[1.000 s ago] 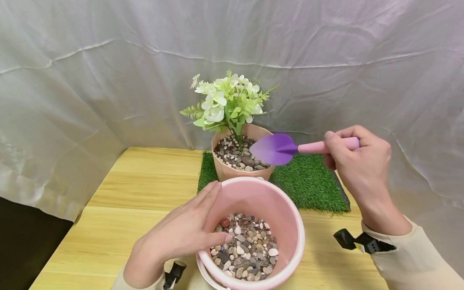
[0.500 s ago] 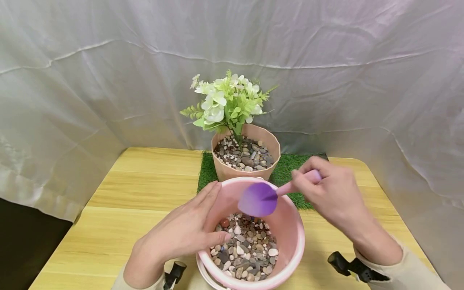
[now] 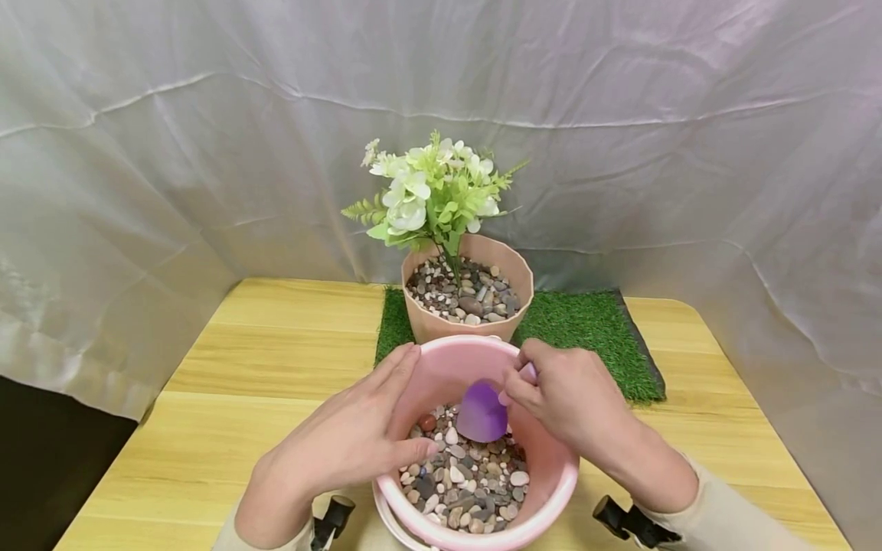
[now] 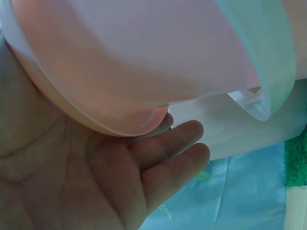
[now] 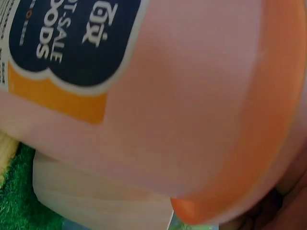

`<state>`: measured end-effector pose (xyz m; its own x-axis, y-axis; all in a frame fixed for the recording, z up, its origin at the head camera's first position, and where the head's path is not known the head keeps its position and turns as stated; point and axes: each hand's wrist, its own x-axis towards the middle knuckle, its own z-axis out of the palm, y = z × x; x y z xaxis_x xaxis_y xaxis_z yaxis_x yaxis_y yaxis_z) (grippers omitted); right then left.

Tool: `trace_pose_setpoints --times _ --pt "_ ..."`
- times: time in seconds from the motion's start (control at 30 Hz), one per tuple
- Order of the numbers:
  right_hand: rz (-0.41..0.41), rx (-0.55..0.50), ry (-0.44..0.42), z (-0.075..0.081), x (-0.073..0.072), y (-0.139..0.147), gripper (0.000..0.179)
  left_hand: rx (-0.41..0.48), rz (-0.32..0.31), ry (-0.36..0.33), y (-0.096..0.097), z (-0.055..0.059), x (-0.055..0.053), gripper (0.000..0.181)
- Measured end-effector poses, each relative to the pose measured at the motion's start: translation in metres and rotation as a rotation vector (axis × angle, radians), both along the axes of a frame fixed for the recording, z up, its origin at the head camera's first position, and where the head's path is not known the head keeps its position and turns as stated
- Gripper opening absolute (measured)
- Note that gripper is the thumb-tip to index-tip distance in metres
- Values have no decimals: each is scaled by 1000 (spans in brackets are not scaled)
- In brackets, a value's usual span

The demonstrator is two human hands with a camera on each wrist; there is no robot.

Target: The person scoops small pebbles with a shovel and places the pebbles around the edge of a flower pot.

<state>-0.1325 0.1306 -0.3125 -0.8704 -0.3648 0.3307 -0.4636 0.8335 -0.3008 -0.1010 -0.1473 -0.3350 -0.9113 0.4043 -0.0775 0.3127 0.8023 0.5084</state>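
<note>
In the head view my right hand [image 3: 572,398] grips the handle of a small purple trowel [image 3: 482,413]. The blade points down inside a pink bucket [image 3: 566,490], its tip right at the pebbles [image 3: 462,478]. My left hand [image 3: 338,436] rests on the bucket's left rim, thumb over the inside and fingers stretched along the outside. The left wrist view shows that hand's palm [image 4: 62,167] against the rim, its fingers fairly straight. In the right wrist view the bucket's labelled outer wall [image 5: 182,96] fills most of the frame, hiding the trowel.
Just behind the bucket stands a peach flowerpot [image 3: 462,330] with pebbles and a white-flowered plant [image 3: 441,191]. It sits on a green turf mat [image 3: 592,344] on the wooden table [image 3: 276,367]. A grey cloth [image 3: 276,168] hangs behind.
My right hand has brought the trowel from over the flowerpot's right side, leftward and toward me, down into the bucket. My left hand has stayed on the rim.
</note>
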Motion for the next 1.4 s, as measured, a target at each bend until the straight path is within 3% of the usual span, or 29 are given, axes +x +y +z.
trace_pose_setpoints --times 0.3,0.57,0.9,1.0,1.2,1.27,1.4 --pt "25 39 -57 -2 4 -8 16 0 -1 7 0 -1 0 115" --pt "24 -4 -107 -3 6 -13 15 -3 3 6 0 1 1 114" --pt "-1 -108 -244 -3 8 -15 18 -9 13 1 -2 1 1 115" --pt "-15 -86 -197 -1 8 -15 15 -7 12 -1 -1 0 1 114" --pt "-32 -11 -7 1 5 -16 19 -4 0 6 -1 -1 -1 115" --pt "-18 12 5 -1 4 -17 19 -6 -2 8 -1 -1 -1 116" --pt "10 11 -51 -6 4 -18 16 -7 -5 12 -1 -1 -1 115"
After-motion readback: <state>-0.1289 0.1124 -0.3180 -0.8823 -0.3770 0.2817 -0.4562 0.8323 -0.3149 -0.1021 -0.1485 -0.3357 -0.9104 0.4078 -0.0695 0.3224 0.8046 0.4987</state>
